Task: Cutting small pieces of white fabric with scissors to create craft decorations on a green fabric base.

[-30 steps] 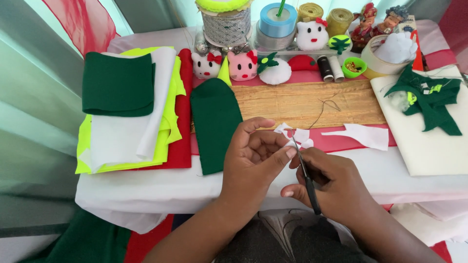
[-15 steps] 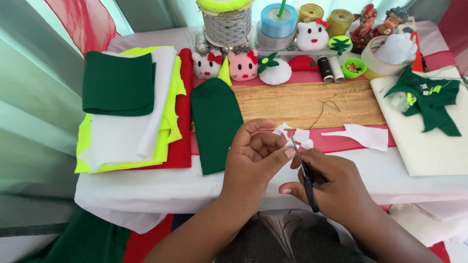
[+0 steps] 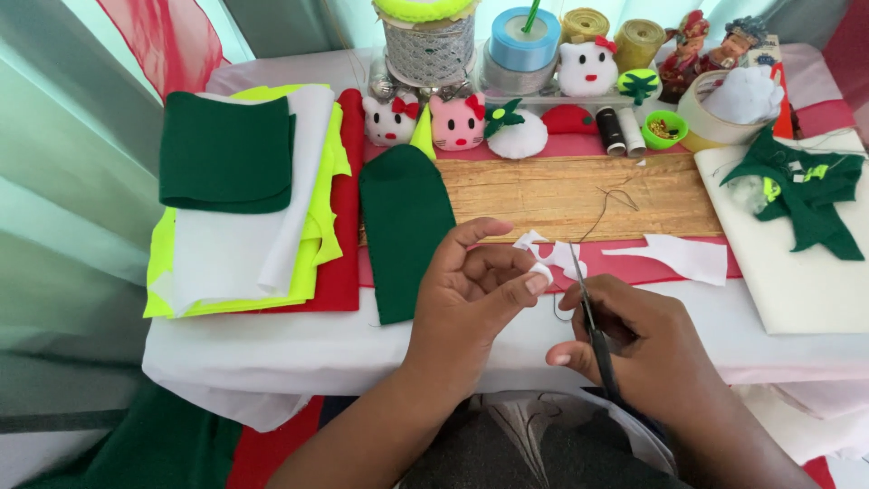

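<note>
My left hand [image 3: 475,285] pinches a small white felt piece [image 3: 540,271] between thumb and forefinger, just above the table's front edge. My right hand [image 3: 634,349] grips dark scissors [image 3: 588,317], blades pointing up at that piece. More white felt scraps [image 3: 554,252] lie right behind it. A larger white felt cutout [image 3: 683,256] rests to the right on red felt. A long green felt shape [image 3: 405,226] lies left of my left hand.
A stack of green, white, yellow and red felt sheets [image 3: 249,199] lies at the left. A wooden board [image 3: 570,195] with black thread sits mid-table. Plush toys [image 3: 457,122], ribbon spools [image 3: 525,41] and thread spools [image 3: 614,129] line the back. Green felt pieces [image 3: 810,195] rest on a white sheet at the right.
Both hands stay almost in place; the scissors have shifted slightly at the white piece.
</note>
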